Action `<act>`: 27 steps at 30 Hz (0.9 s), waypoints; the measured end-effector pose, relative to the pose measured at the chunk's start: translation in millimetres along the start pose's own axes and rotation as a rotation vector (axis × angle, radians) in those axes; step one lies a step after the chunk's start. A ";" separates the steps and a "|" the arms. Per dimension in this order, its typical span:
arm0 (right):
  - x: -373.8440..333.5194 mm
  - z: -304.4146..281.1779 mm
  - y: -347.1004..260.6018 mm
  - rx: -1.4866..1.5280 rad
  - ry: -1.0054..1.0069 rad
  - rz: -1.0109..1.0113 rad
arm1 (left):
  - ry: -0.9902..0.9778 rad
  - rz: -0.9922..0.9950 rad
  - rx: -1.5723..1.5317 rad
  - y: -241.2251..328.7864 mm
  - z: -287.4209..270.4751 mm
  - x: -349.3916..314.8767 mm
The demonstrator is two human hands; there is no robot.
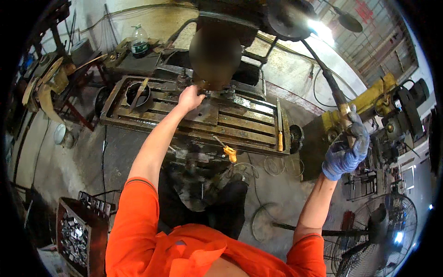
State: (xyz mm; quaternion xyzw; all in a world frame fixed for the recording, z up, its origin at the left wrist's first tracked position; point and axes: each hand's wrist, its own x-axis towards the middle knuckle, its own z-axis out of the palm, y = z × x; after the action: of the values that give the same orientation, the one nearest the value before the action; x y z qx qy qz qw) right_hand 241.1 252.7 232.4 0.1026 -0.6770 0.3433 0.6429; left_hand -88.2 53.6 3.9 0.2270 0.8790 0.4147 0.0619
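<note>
My bare left hand [189, 100] reaches to the machine table [230, 123], just below the blurred dark machine head [215, 51]. Its fingers are closed at a small dark part there, which I cannot make out. On the right, my right hand [347, 150], in a blue-grey glove, is wrapped round the worn end of a long lever [326, 71] that slopes down from the machine. A round pan [146, 98] with a brush [138, 94] across it stands on the table's left end. A yellow-handled tool [229, 153] lies at the front edge.
A file with a wooden handle [280, 141] lies at the table's right end. A box of small metal parts [74, 237] stands at lower left, a large fan [378, 231] at lower right. A plastic bottle [139, 42] is at the back left. Cables [277, 166] trail on the floor.
</note>
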 end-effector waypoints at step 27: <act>1.6 -2.9 3.2 0.149 0.034 0.010 | 0.590 0.236 0.303 -98.7 -152.6 -121.4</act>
State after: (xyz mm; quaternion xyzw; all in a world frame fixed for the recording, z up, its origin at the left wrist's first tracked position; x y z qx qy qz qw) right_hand 241.4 257.3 232.7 0.1408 -0.6390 0.3978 0.6432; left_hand -59.9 -162.6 18.5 0.2042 0.8782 0.3317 -0.2776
